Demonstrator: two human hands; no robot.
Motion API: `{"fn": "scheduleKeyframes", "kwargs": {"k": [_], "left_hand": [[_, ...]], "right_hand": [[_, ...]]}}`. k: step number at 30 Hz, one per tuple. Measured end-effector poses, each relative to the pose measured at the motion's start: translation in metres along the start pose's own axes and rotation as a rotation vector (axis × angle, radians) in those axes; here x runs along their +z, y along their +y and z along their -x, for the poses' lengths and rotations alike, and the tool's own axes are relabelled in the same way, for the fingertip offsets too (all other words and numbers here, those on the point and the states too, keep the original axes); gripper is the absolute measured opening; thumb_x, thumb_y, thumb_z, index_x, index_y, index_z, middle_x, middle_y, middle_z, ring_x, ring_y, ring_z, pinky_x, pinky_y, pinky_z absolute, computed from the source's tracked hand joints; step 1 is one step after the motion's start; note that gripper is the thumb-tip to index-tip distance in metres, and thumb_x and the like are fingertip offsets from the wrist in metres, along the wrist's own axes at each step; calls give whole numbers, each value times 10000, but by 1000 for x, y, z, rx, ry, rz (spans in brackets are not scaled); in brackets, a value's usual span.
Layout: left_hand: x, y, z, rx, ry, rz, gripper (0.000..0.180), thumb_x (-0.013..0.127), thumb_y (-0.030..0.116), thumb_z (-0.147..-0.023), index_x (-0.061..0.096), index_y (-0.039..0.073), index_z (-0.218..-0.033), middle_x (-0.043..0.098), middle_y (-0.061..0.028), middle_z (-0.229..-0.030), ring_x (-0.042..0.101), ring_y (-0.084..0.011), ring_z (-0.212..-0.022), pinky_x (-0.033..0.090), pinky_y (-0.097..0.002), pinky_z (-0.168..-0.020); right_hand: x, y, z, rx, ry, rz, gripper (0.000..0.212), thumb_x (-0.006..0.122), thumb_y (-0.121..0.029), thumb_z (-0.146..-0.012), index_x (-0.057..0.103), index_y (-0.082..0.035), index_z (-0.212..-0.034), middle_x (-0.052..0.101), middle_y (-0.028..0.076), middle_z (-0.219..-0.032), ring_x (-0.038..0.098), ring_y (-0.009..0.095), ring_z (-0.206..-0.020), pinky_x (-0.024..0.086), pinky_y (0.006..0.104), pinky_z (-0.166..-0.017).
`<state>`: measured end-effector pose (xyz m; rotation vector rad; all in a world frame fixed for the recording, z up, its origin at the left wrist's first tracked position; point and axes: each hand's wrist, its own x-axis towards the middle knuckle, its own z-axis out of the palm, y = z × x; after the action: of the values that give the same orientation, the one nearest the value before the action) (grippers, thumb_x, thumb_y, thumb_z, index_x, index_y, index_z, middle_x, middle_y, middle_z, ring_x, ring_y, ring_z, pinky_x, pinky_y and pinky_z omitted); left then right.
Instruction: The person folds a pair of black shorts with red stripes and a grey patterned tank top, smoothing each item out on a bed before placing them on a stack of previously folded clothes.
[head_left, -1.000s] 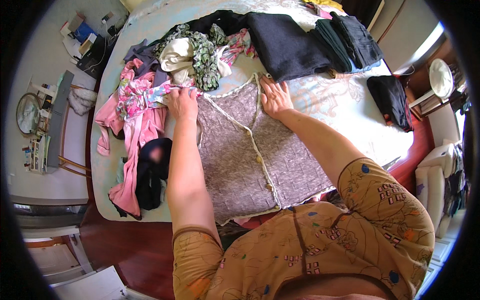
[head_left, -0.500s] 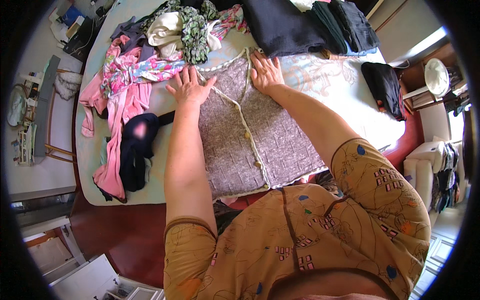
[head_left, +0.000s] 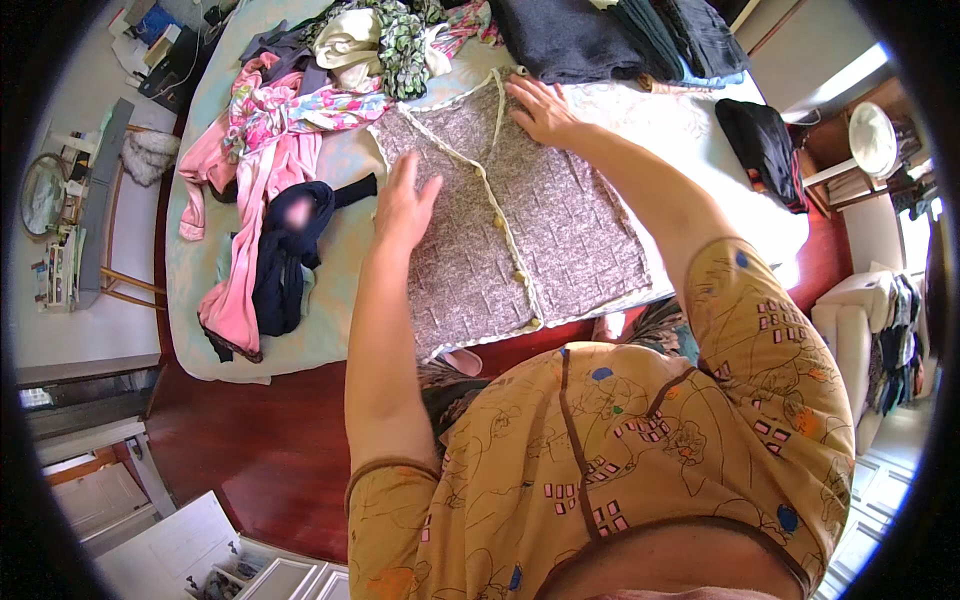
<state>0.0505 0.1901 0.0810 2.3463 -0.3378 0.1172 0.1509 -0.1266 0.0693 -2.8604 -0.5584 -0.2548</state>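
Note:
A grey-brown knitted vest (head_left: pixel 455 240) with cream trim and a row of buttons lies flat, front up, across the bed's near edge. My right hand (head_left: pixel 545 112) rests on its far right shoulder, fingers stretched out. Over its left side is my left hand (head_left: pixel 405 205), turned on edge with the thumb apart and nothing in it; whether it touches the knit I cannot tell. The vest's far left shoulder now shows uncovered.
Left of the vest lie a dark navy garment (head_left: pixel 290 260), pink clothes (head_left: pixel 240 300) and a floral cloth (head_left: pixel 310 115). Folded dark clothes (head_left: pixel 570 40) sit at the far side, a folded black garment (head_left: pixel 755 150) at the right. The bed (head_left: pixel 200 340) ends above a red floor (head_left: pixel 240 450).
My left hand has come off the vest's left shoulder and drawn back toward me, turning on edge. The right hand stays at the right shoulder.

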Motion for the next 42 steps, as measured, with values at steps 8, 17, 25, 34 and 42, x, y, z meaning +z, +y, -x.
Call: {"fn": "scheduleKeyframes", "kwargs": {"k": [8,17,25,34,42], "left_hand": [[-8,26,177,-34,-138,-644,820,356,641,-954,245,72,-1533,216,-119,-1606,142,-324,-1493,2,-583,-1180],[10,55,148,-108,23,-689,772,387,564,-972,255,43,-1526,186,-120,-1614,85,-320,-1502,-9,-597,-1169],[48,61,132,39,32,-637,723,457,531,-950,353,62,-1490,310,-125,-1563,209,-340,-1466,79,-612,-1156],[103,157,103,420,-385,-395,636,379,409,-1017,238,59,-1528,189,-116,-1611,124,-254,-1500,38,-502,-1210],[166,180,11,405,-512,-668,721,137,592,-999,121,143,-1563,91,-60,-1636,58,-221,-1510,1,-482,-1210]], "right_hand": [[-65,-47,219,41,-248,24,640,468,-415,-977,303,-119,-1520,220,74,-1608,152,264,-1496,66,579,-1190],[-65,-71,230,344,-151,91,641,464,-381,-987,277,-85,-1523,207,99,-1607,117,256,-1502,65,568,-1192],[-55,-75,232,282,-168,54,676,363,-488,-1004,240,-89,-1536,170,81,-1621,140,244,-1496,51,506,-1211],[-71,-46,305,168,-99,93,759,536,-456,-923,275,-72,-1523,215,102,-1605,152,285,-1493,70,572,-1189],[-65,-34,319,213,-159,97,723,446,-510,-955,267,-107,-1528,215,78,-1609,157,256,-1494,73,561,-1188]]}}
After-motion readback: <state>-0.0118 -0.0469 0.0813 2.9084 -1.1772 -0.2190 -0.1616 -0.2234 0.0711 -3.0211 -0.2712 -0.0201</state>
